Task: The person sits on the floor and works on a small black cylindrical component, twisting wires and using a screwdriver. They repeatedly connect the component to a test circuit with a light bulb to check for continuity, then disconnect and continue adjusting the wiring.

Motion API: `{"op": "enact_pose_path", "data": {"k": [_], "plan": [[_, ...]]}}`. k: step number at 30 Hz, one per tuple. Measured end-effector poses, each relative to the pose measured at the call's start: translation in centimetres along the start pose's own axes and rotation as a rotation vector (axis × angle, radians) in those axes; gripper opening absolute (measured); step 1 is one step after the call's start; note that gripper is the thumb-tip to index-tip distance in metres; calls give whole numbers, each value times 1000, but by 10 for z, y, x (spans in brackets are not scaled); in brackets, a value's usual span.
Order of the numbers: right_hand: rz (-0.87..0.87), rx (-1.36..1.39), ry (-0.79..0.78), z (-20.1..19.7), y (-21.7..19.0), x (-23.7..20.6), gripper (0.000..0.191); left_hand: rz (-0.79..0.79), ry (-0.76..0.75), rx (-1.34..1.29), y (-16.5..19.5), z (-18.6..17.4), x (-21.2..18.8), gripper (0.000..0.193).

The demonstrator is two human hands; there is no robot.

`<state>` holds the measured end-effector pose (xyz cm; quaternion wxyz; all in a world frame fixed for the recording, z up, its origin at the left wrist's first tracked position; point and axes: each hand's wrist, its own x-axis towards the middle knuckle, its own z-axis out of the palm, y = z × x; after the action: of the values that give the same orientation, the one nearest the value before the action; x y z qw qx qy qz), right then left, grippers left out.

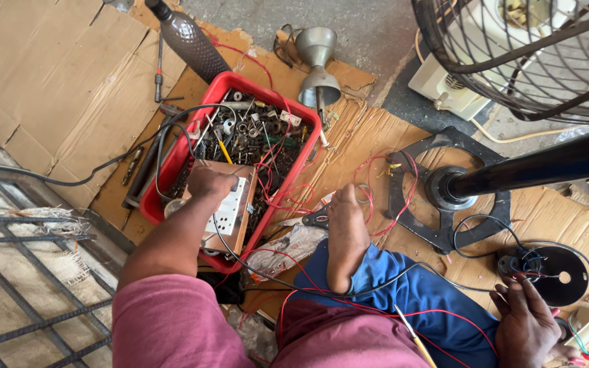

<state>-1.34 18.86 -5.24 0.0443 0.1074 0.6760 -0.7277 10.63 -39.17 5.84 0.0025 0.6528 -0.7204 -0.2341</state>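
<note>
With your left hand (pixel 209 182) reaching, grip curled, into the red tray (pixel 172 163) of screws beside the switch board (pixel 230 211), and your right hand (pixel 526 327) loosely open by the black motor disc (pixel 559 272), pick slowly clear of the red wires (pixel 294 194).
</note>
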Motion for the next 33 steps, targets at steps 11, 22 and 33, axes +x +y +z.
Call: {"op": "enact_pose_path", "data": {"k": [11,22,33], "plan": [[43,82,27,6,-7,1,26,0,-104,130,-2,7,-6,50],[54,52,-5,7,-11,-1,28,61,-115,183,4,1,-25,42],[48,65,-7,2,-2,1,28,162,-111,207,18,-31,-30,33]]}}
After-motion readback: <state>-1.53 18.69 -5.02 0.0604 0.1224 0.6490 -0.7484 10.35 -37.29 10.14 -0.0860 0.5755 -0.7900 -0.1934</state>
